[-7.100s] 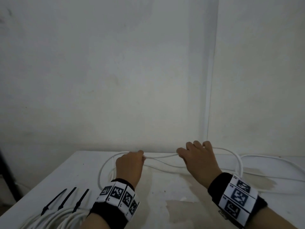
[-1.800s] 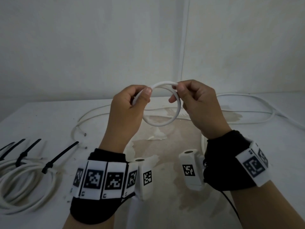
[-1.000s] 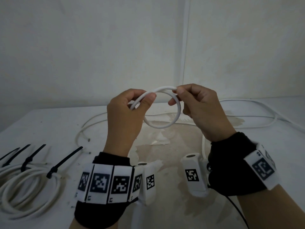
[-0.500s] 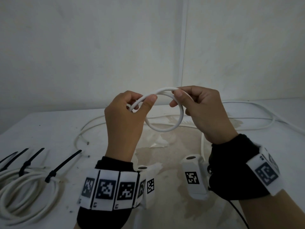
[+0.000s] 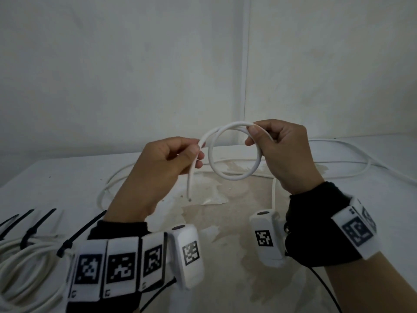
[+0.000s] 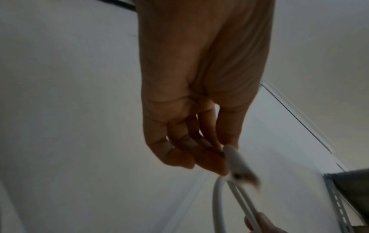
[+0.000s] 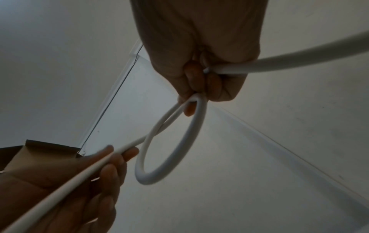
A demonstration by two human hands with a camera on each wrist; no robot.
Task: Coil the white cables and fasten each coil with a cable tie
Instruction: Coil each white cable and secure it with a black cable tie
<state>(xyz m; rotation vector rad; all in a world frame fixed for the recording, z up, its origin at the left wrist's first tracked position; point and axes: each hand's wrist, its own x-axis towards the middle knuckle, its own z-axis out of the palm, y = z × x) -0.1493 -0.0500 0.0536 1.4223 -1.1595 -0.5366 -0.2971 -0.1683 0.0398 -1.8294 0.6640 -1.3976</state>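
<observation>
Above the stained white surface, the right hand pinches the top of a small loop of white cable, fingers curled round where the strands cross. Left of the loop, the left hand grips the cable's free end between thumb and curled fingers, the tip hanging down. Far left of the loop lies a finished coil with black cable ties.

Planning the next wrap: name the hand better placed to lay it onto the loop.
Left. The left hand pinches the free cable end; the right hand is busy pinching the loop closed.
</observation>
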